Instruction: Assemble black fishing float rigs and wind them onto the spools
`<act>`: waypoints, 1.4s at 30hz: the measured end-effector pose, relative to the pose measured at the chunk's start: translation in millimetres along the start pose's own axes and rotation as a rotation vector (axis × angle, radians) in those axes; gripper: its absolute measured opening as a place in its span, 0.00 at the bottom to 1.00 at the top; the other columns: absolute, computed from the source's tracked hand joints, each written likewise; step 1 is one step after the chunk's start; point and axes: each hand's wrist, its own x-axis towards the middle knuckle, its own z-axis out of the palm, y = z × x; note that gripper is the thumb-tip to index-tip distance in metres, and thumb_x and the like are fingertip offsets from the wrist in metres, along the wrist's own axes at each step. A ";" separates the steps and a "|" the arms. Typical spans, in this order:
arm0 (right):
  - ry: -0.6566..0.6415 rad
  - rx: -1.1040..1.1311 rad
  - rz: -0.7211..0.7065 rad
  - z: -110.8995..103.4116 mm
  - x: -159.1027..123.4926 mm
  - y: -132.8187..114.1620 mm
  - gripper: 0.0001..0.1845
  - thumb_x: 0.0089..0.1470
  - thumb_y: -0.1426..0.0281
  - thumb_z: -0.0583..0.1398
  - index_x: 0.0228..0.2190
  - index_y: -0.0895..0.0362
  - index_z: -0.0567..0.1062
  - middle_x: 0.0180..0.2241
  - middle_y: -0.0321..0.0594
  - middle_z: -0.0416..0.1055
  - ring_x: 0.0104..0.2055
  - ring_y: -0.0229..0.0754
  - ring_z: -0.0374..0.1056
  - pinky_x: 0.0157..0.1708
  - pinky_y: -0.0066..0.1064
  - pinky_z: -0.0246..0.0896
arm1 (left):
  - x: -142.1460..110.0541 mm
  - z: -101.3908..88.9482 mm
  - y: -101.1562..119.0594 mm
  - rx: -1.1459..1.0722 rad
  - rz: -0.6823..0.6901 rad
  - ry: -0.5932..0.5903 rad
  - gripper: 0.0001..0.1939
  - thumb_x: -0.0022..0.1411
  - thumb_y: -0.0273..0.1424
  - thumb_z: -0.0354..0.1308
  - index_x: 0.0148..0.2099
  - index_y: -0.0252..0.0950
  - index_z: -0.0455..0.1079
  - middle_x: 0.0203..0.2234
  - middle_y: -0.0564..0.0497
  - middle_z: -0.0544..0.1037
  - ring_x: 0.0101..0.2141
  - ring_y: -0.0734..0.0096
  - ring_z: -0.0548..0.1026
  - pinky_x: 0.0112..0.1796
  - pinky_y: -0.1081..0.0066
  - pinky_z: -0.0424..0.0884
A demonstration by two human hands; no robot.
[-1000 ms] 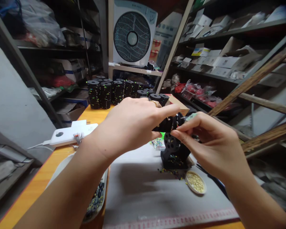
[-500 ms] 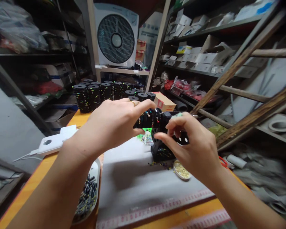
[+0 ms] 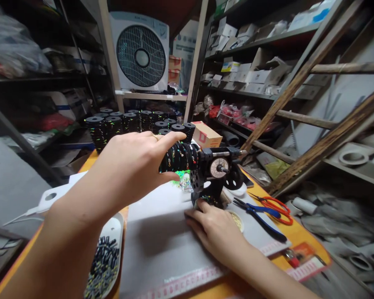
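Observation:
My left hand (image 3: 134, 162) is curled around a black spool (image 3: 182, 156) that lies sideways on a small black winding device (image 3: 220, 166). The thumb is below and the fingers above; small shiny fittings hang on dark line around the spool. Down at the foot of the device, my right hand (image 3: 216, 230) has its fingers bent and close together on the white sheet (image 3: 156, 253). Its fingertips are partly hidden, so whatever they pinch does not show. Just behind that hand sits a small dish of pale gold bits (image 3: 237, 221), partly covered.
Blue-handled pliers (image 3: 262, 218) and orange-handled scissors (image 3: 277, 207) lie at the right. A white tray (image 3: 121, 232) of dark small tubes stands at the left. Several wound black spools (image 3: 95, 128) and a carton (image 3: 207, 135) are at the back, before a box fan (image 3: 141, 58).
My right hand has dropped from beside the device to the sheet at its foot, uncovering the dial, gears, pliers and scissors. My left hand stays at the spool. The view has shifted slightly right.

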 end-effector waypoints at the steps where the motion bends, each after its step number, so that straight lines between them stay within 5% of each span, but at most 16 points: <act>1: 0.012 -0.005 -0.001 2.0 1.1 -0.7 0.12 0.61 0.69 0.55 0.39 0.50 0.78 0.37 0.42 0.73 0.33 0.47 0.72 0.28 0.34 0.61 | -1.0 -1.0 -1.5 -0.001 -0.009 -0.009 0.36 0.52 0.45 0.64 0.61 0.40 0.60 0.39 0.43 0.81 0.38 0.50 0.79 0.34 0.60 0.72; 9: 0.218 0.073 -0.106 9.7 -5.8 1.2 0.07 0.57 0.76 0.58 0.30 0.57 0.76 0.30 0.42 0.70 0.33 0.46 0.68 0.28 0.33 0.60 | -6.1 2.1 -14.0 -0.031 -0.031 -0.035 0.36 0.50 0.48 0.63 0.59 0.39 0.63 0.43 0.44 0.80 0.41 0.50 0.79 0.37 0.59 0.73; 17: 0.488 0.436 -0.369 -69.5 18.5 -11.4 0.07 0.59 0.79 0.56 0.36 0.58 0.72 0.31 0.37 0.73 0.33 0.36 0.68 0.33 0.28 0.62 | -5.0 5.8 -13.1 -0.126 -0.041 -0.066 0.29 0.53 0.44 0.63 0.55 0.41 0.63 0.44 0.48 0.80 0.39 0.51 0.80 0.32 0.62 0.72; 22: 0.812 0.404 -0.352 -98.1 53.0 -16.0 0.06 0.57 0.79 0.59 0.34 0.58 0.76 0.31 0.39 0.71 0.32 0.36 0.67 0.33 0.29 0.62 | -5.3 3.7 -13.8 -0.144 -0.030 -0.088 0.28 0.54 0.44 0.63 0.54 0.43 0.61 0.42 0.50 0.80 0.39 0.53 0.80 0.31 0.64 0.71; 31: 0.761 0.336 -0.383 -100.3 65.6 -17.6 0.06 0.57 0.78 0.60 0.34 0.56 0.76 0.29 0.35 0.68 0.30 0.35 0.65 0.30 0.28 0.61 | -3.2 2.3 -13.4 -0.180 -0.053 -0.134 0.25 0.54 0.43 0.63 0.52 0.44 0.63 0.38 0.53 0.80 0.36 0.57 0.79 0.29 0.68 0.67; 42: 0.665 0.197 -0.361 -100.4 62.9 -14.4 0.06 0.61 0.73 0.56 0.36 0.53 0.74 0.35 0.40 0.70 0.44 0.45 0.71 0.41 0.36 0.66 | -6.2 3.9 -13.8 -0.147 -0.070 -0.110 0.27 0.53 0.44 0.62 0.51 0.39 0.61 0.34 0.50 0.80 0.32 0.56 0.79 0.25 0.69 0.63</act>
